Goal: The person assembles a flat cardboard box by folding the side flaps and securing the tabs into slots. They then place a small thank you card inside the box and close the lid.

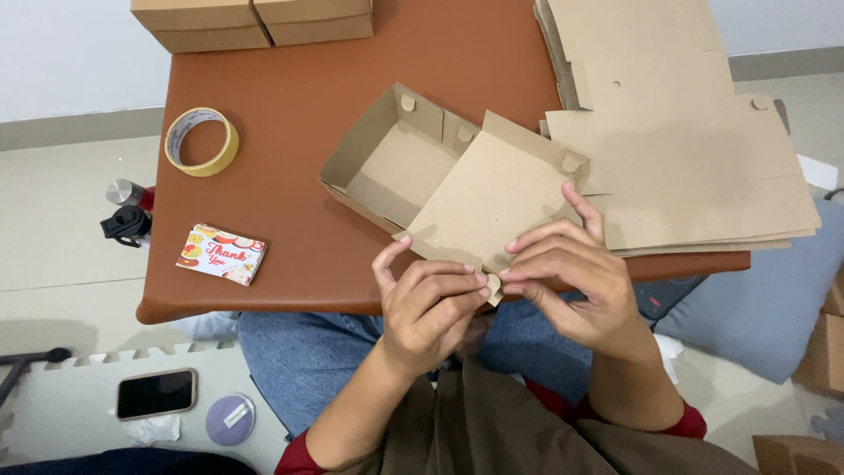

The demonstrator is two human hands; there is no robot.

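We have both hands at the near edge of the brown worktop [290, 105], working a half-folded cardboard box [440, 176]. Our left hand [431, 303] pinches a small rounded tab at the near corner of the box's lid panel, thumb raised and spread away from the curled fingers. Our right hand [567, 277] is pressed onto the same corner just beside the left, its fingertips closed on the panel's edge and the index finger stretched out along the board. So both grips are pressed together on the cardboard, and they nearly touch each other.

The box's open tray sits just beyond our left grip, its walls already upright, with the lid panel tilting from it toward our hands.

We judge the board to be light and fairly stiff, easy to crease along its scored lines but apt to crumple or tear at the little tabs. Holding close to a fold line or a corner, as we do now, looks safest.

A stack of flat box blanks [686, 158] lies just beyond our right grip. Well away past the left grip lie a roll of tape [201, 142] and a small pack of printed cards [221, 253]; finished boxes [255, 22] stand at the far edge.
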